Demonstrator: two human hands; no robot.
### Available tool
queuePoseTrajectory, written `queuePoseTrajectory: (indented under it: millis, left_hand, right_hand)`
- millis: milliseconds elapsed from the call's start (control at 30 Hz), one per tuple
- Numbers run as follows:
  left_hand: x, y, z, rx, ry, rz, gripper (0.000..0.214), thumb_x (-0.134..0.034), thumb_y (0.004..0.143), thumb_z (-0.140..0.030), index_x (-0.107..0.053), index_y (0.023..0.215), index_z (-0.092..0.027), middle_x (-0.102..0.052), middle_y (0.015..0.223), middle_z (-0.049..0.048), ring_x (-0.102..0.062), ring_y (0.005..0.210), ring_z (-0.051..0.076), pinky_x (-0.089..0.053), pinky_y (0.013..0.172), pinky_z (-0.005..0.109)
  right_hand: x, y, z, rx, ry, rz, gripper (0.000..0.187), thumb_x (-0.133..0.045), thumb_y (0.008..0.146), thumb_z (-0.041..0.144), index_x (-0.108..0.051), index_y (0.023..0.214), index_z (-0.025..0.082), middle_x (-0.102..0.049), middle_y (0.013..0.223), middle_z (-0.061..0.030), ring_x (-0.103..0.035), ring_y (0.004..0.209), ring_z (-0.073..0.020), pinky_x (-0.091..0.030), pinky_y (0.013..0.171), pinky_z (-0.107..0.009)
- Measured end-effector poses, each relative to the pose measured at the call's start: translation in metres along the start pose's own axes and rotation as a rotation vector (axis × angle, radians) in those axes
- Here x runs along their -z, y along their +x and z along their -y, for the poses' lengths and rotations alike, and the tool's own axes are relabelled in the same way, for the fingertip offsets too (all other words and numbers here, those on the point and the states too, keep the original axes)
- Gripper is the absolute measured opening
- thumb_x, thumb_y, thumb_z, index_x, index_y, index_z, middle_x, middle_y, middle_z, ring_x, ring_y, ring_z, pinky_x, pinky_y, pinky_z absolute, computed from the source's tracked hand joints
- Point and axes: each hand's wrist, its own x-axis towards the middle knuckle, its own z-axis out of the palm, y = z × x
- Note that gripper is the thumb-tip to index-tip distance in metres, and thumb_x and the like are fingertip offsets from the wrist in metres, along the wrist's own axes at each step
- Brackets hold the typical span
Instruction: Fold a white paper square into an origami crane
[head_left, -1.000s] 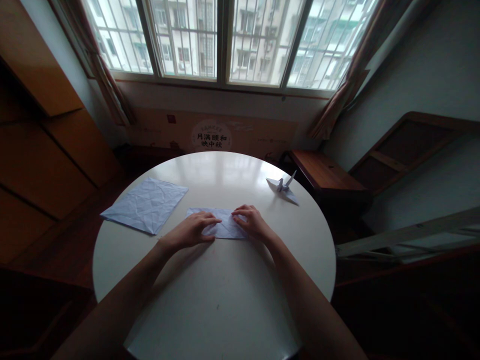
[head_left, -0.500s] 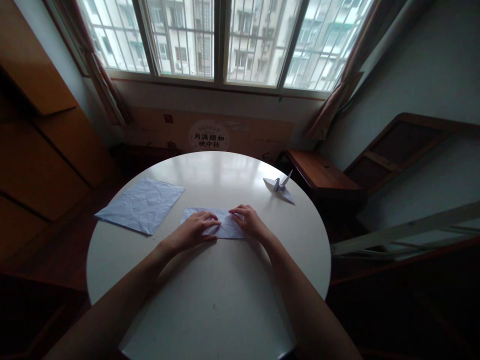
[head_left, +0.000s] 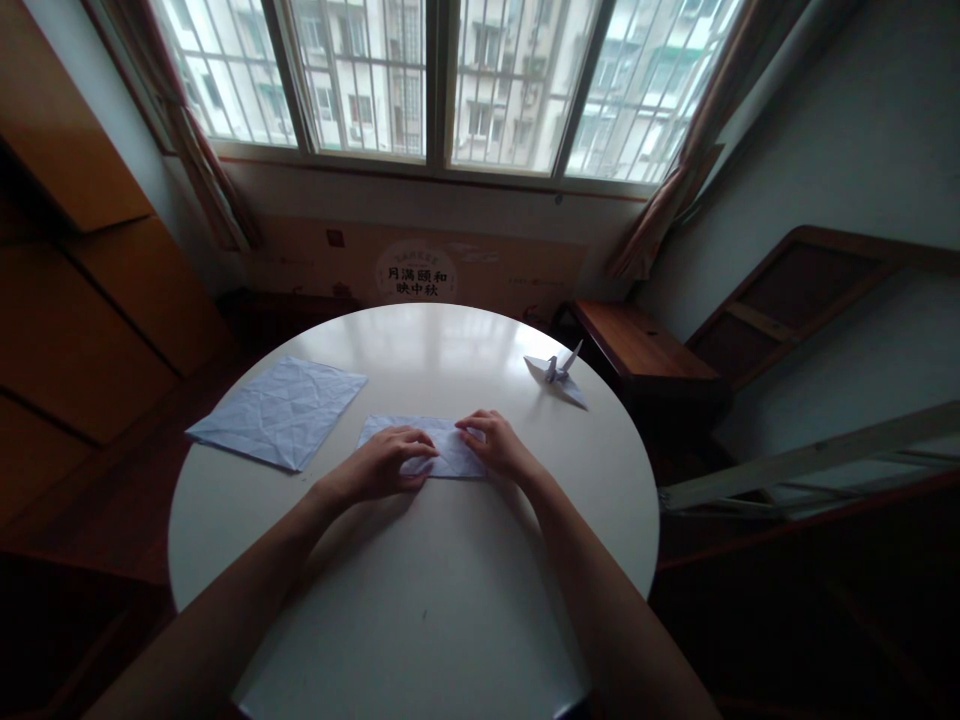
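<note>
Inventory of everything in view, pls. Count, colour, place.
paper rectangle: 1, pale blue-white, mid-table under both hands
creased sheet: 1, pale blue-white, table's left
paper crane: 1, pale, table's far right
table: 1, white, centre
window: 1, pale frame, far wall
buildings: count unclear, pale, outside
curtains: 2, brownish, flanking window
banner: 1, tan, below window
cabinet: 1, orange-brown, left
bench: 1, reddish-brown, beyond crane
left hand: 1, bare, paper rectangle's left part
right hand: 1, bare, its right part
</note>
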Motion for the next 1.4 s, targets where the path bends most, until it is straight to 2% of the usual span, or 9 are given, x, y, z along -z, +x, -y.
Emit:
queuePoseTrajectory:
  millis: [133, 300, 433, 667, 833, 967, 1100, 1267, 1400]
  left_hand:
    - [0.007, 0.000, -0.002, 0.033, -0.009, -0.019, 0.028, -0.067, 0.079, -0.025, -0.069, 0.107, -0.023, -0.068, 0.104, 0.0061, -0.063, 0.093, 0.019, -0.048, 0.087, 0.032]
    - [0.010, 0.002, -0.007, 0.023, -0.009, 0.017, 0.007, -0.065, 0.080, -0.021, -0.070, 0.085, -0.021, -0.069, 0.094, 0.0041, -0.063, 0.086, 0.017, -0.047, 0.080, 0.029]
    - [0.011, 0.002, -0.008, 0.010, -0.004, 0.012, 0.009, -0.061, 0.082, -0.020, -0.068, 0.076, -0.020, -0.069, 0.086, 0.0034, -0.063, 0.078, 0.015, -0.046, 0.076, 0.027]
    - [0.008, 0.002, -0.002, 0.037, 0.119, -0.015, 0.013, -0.056, 0.084, -0.016, -0.068, 0.080, -0.020, -0.070, 0.086, 0.0030, -0.065, 0.075, 0.015, -0.046, 0.072, 0.026]
    - [0.008, 0.001, -0.001, 0.161, 0.170, -0.090, 0.013, -0.055, 0.086, -0.017, -0.067, 0.082, -0.019, -0.070, 0.085, 0.0033, -0.066, 0.076, 0.016, -0.046, 0.070, 0.024]
    - [0.011, 0.001, -0.004, 0.224, 0.181, -0.131, 0.012, -0.054, 0.087, -0.017, -0.066, 0.083, -0.019, -0.069, 0.085, 0.0030, -0.066, 0.076, 0.017, -0.046, 0.070, 0.025]
    - [0.009, 0.001, -0.006, 0.175, 0.167, -0.111, 0.008, -0.060, 0.086, -0.025, -0.065, 0.087, -0.020, -0.069, 0.086, 0.0026, -0.065, 0.077, 0.017, -0.045, 0.069, 0.025]
    - [0.002, 0.001, 0.000, 0.165, 0.146, -0.092, 0.008, -0.059, 0.087, -0.019, -0.065, 0.081, -0.019, -0.068, 0.083, 0.0028, -0.063, 0.075, 0.016, -0.043, 0.067, 0.024]
    - [0.002, 0.001, 0.003, 0.217, 0.103, -0.137, 0.010, -0.059, 0.084, -0.012, -0.063, 0.076, -0.018, -0.065, 0.079, 0.0019, -0.062, 0.073, 0.015, -0.041, 0.064, 0.023]
  right_hand:
    - [0.001, 0.000, 0.002, -0.009, -0.002, 0.005, 0.018, -0.062, 0.086, 0.022, -0.074, 0.099, 0.021, -0.070, 0.097, -0.0076, -0.060, 0.094, -0.0205, -0.047, 0.089, -0.035]
    - [0.001, 0.000, 0.002, -0.013, 0.001, 0.007, 0.018, -0.062, 0.086, 0.021, -0.073, 0.100, 0.020, -0.070, 0.098, -0.0077, -0.060, 0.094, -0.0204, -0.047, 0.089, -0.035]
    - [-0.001, 0.000, -0.001, -0.007, 0.002, 0.003, 0.018, -0.063, 0.086, 0.021, -0.073, 0.099, 0.021, -0.070, 0.098, -0.0071, -0.060, 0.095, -0.0200, -0.047, 0.088, -0.034]
    - [0.006, -0.001, 0.007, 0.007, 0.028, 0.004, 0.020, -0.060, 0.089, 0.034, -0.074, 0.096, 0.021, -0.072, 0.097, -0.0082, -0.064, 0.091, -0.0198, -0.048, 0.088, -0.035]
    - [0.016, -0.003, 0.021, 0.120, 0.193, 0.053, 0.026, -0.069, 0.080, 0.044, -0.075, 0.093, 0.021, -0.072, 0.099, -0.0074, -0.065, 0.096, -0.0198, -0.049, 0.089, -0.034]
    - [0.015, -0.003, 0.023, 0.180, 0.288, 0.037, 0.021, -0.068, 0.082, 0.039, -0.075, 0.089, 0.021, -0.071, 0.092, -0.0070, -0.066, 0.084, -0.0172, -0.052, 0.078, -0.031]
    - [0.011, -0.002, 0.023, 0.211, 0.302, -0.014, 0.019, -0.063, 0.086, 0.036, -0.077, 0.086, 0.022, -0.071, 0.085, -0.0066, -0.065, 0.078, -0.0164, -0.052, 0.071, -0.029]
    - [0.008, -0.002, 0.023, 0.240, 0.279, 0.023, 0.014, -0.065, 0.086, 0.031, -0.076, 0.083, 0.022, -0.071, 0.085, -0.0057, -0.065, 0.078, -0.0160, -0.051, 0.073, -0.029]
    - [0.006, -0.002, 0.015, 0.222, 0.156, 0.006, 0.009, -0.075, 0.077, 0.026, -0.074, 0.084, 0.021, -0.072, 0.091, -0.0062, -0.063, 0.086, -0.0186, -0.048, 0.081, -0.032]
